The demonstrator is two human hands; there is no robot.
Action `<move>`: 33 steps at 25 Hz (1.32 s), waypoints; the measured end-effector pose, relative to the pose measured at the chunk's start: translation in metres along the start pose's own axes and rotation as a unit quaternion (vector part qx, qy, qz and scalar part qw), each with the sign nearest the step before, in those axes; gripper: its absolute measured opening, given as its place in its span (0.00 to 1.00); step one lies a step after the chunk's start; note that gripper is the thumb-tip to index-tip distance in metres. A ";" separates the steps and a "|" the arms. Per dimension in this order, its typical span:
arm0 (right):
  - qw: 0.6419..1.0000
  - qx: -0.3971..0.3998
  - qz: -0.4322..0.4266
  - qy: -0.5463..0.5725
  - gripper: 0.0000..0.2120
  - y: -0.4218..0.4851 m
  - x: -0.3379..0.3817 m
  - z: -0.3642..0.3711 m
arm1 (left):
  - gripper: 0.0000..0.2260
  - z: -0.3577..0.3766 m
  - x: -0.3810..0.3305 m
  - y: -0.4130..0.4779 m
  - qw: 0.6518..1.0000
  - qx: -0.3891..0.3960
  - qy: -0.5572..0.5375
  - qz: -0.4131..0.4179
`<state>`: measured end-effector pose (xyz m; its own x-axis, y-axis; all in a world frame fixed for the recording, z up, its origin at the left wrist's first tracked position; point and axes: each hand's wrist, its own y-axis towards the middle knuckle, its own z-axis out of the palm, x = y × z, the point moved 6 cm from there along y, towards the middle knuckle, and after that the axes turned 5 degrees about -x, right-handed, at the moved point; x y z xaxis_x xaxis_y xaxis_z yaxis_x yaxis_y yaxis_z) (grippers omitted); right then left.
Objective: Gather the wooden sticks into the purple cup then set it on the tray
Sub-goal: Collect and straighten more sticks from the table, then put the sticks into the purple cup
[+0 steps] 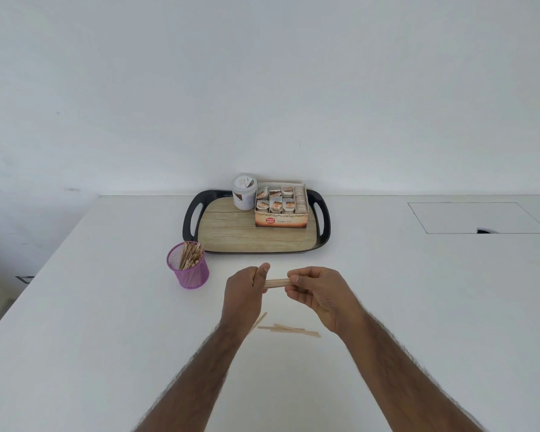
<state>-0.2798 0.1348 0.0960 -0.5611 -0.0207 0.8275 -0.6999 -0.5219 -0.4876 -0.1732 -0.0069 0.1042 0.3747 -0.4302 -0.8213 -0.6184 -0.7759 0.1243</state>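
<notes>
A bundle of wooden sticks [276, 282] lies level between my two hands, above the white table. My left hand [245, 288] grips its left end and my right hand [317, 291] pinches its right end. Several loose wooden sticks [289, 329] lie on the table below my hands, one slanted by my left wrist. The purple mesh cup [189, 269] stands upright to the left of my hands, holding several sticks, just in front of the tray's near left corner. The black tray [231, 235] with a wood-look floor sits beyond it against the wall.
On the tray's far side stand a white jar [244, 191] and an open box of tea bags [281, 207]. A rectangular hatch outline [477, 218] marks the table at the far right. The table's left edge runs diagonally at the left.
</notes>
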 end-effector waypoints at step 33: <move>0.523 0.139 -0.465 -0.701 0.13 0.057 0.012 0.297 | 0.35 0.019 0.153 -0.055 0.935 0.108 0.323 0.097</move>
<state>-0.1948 -0.1485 0.1606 0.9759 -0.1507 0.1576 -0.1815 -0.9620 0.2041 -0.0947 -0.0216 -0.0386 0.5372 -0.7964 -0.2778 -0.8168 -0.5734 0.0642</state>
